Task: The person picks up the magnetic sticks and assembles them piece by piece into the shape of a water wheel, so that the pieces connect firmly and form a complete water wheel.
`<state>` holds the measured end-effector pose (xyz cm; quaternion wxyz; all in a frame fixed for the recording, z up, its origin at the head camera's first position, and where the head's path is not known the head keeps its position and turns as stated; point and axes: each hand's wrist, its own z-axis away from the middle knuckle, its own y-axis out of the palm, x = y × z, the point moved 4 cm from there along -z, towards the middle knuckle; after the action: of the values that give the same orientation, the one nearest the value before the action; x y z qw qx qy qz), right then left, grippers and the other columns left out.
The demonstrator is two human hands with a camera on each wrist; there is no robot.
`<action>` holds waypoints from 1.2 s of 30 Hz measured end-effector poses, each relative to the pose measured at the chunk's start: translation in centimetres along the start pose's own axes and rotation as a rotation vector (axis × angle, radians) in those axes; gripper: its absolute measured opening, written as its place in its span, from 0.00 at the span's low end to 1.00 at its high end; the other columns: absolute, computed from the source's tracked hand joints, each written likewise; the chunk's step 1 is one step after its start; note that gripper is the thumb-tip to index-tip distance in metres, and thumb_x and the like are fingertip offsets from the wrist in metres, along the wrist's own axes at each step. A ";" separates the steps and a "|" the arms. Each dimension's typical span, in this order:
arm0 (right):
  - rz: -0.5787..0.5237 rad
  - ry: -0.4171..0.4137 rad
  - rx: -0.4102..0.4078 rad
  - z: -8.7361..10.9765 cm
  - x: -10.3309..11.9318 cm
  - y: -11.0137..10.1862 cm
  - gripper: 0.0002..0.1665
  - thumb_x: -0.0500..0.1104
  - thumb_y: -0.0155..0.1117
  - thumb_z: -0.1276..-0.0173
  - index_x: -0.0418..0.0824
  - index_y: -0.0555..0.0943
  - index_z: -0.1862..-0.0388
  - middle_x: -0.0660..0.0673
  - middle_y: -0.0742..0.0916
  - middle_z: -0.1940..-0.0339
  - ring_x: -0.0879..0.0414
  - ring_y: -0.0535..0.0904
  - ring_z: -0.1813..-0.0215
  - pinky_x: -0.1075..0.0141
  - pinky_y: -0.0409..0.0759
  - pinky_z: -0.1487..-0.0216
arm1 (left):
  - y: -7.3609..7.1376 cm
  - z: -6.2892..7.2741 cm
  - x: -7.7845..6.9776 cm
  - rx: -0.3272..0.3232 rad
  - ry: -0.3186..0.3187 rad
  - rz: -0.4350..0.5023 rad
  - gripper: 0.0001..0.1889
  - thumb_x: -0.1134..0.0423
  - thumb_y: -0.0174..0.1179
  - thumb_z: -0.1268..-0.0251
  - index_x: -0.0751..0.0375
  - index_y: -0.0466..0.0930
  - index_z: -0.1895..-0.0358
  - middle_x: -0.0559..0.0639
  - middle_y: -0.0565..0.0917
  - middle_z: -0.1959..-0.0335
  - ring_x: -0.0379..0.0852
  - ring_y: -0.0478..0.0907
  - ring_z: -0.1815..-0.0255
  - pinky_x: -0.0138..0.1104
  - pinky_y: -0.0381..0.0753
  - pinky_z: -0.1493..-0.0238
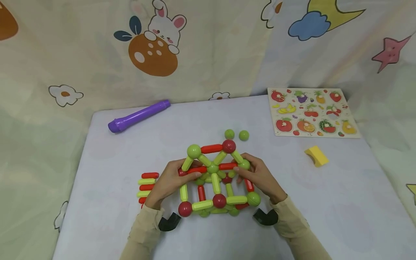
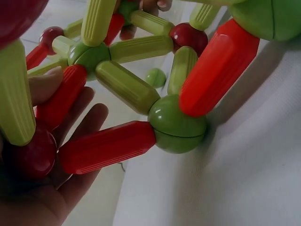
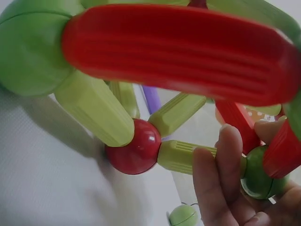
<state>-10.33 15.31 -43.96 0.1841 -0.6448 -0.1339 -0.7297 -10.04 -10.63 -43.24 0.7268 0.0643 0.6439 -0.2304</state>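
A frame of red and yellow-green magnetic rods joined by green and dark red balls (image 1: pixel 216 183) stands at the middle of the table. My left hand (image 1: pixel 167 182) grips its left side, the thumb laid along a red rod beside a dark red ball (image 2: pixel 35 155). On the other side my right hand (image 1: pixel 261 177) holds the frame near a green ball (image 3: pixel 258 174), thumb by the end of another red rod (image 1: pixel 228 166). In the right wrist view, a long red rod (image 3: pixel 178 52) crosses close to the camera and covers part of the frame.
Several loose red and yellow-green rods (image 1: pixel 147 181) lie left of the frame. Two green balls (image 1: pixel 243 135) sit behind it. Black curved pieces (image 1: pixel 266 217) lie near both wrists. Farther off are a purple tube (image 1: pixel 139 116), a fruit puzzle board (image 1: pixel 302 130) and a yellow block (image 1: pixel 317 156).
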 end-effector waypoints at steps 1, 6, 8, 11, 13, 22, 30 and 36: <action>0.001 -0.004 -0.004 0.0 0.1 0.0 0.14 0.37 0.60 0.31 0.33 0.73 0.49 0.27 0.81 0.67 0.41 0.81 0.74 0.66 0.79 0.75 | 0.0 0.0 0.0 0.003 0.004 0.006 0.15 0.60 0.68 0.42 0.53 0.82 0.50 0.46 0.86 0.57 0.45 0.83 0.58 0.37 0.82 0.55; 0.014 -0.030 0.004 0.0 0.3 0.0 0.13 0.35 0.60 0.32 0.32 0.74 0.51 0.28 0.82 0.66 0.44 0.82 0.73 0.62 0.82 0.70 | -0.3 0.0 -0.1 0.035 0.012 0.003 0.17 0.58 0.68 0.42 0.54 0.82 0.49 0.47 0.86 0.56 0.46 0.82 0.57 0.38 0.81 0.53; 0.019 -0.039 0.007 -0.1 0.4 0.0 0.13 0.35 0.60 0.32 0.32 0.73 0.51 0.28 0.82 0.66 0.45 0.82 0.73 0.63 0.82 0.70 | -0.5 -0.3 -0.2 0.060 0.017 -0.007 0.18 0.57 0.68 0.42 0.54 0.81 0.48 0.48 0.85 0.56 0.46 0.81 0.56 0.40 0.80 0.51; 0.016 -0.047 0.004 -0.1 0.4 -0.1 0.13 0.34 0.59 0.32 0.31 0.73 0.51 0.27 0.82 0.66 0.46 0.83 0.73 0.63 0.83 0.68 | -0.9 -1.1 -0.4 0.101 0.019 -0.035 0.17 0.54 0.66 0.40 0.49 0.80 0.48 0.46 0.85 0.56 0.45 0.79 0.53 0.42 0.78 0.49; 0.011 -0.050 0.004 -0.1 0.3 -0.2 0.13 0.34 0.59 0.32 0.30 0.73 0.51 0.27 0.81 0.67 0.47 0.83 0.74 0.63 0.83 0.67 | -0.9 -1.7 -0.6 0.143 0.022 -0.037 0.15 0.53 0.65 0.40 0.48 0.81 0.50 0.46 0.85 0.57 0.46 0.79 0.53 0.44 0.77 0.50; 0.031 -0.022 -0.022 0.1 0.1 0.0 0.14 0.35 0.60 0.32 0.31 0.74 0.50 0.32 0.82 0.65 0.41 0.81 0.67 0.62 0.83 0.64 | 0.2 -2.7 -1.4 0.187 0.018 -0.050 0.11 0.56 0.67 0.41 0.51 0.84 0.56 0.47 0.87 0.62 0.46 0.82 0.59 0.43 0.80 0.56; 0.021 -0.037 -0.005 0.0 0.2 -0.1 0.13 0.35 0.59 0.31 0.28 0.72 0.51 0.28 0.80 0.65 0.40 0.82 0.67 0.61 0.84 0.62 | 0.3 -2.6 -1.6 0.137 0.029 -0.086 0.10 0.56 0.67 0.41 0.52 0.85 0.58 0.49 0.87 0.63 0.46 0.83 0.62 0.39 0.81 0.62; 0.089 -0.027 -0.020 0.0 0.1 -0.1 0.12 0.38 0.59 0.30 0.34 0.75 0.52 0.31 0.82 0.67 0.44 0.81 0.71 0.61 0.82 0.68 | 0.6 -2.4 -2.0 0.155 0.065 -0.089 0.09 0.57 0.66 0.40 0.51 0.85 0.58 0.44 0.87 0.63 0.42 0.84 0.60 0.38 0.82 0.58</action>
<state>-10.36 15.39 -43.90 0.2082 -0.6617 -0.1000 -0.7134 -12.14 -8.67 -41.86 0.6873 0.0992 0.6495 -0.3096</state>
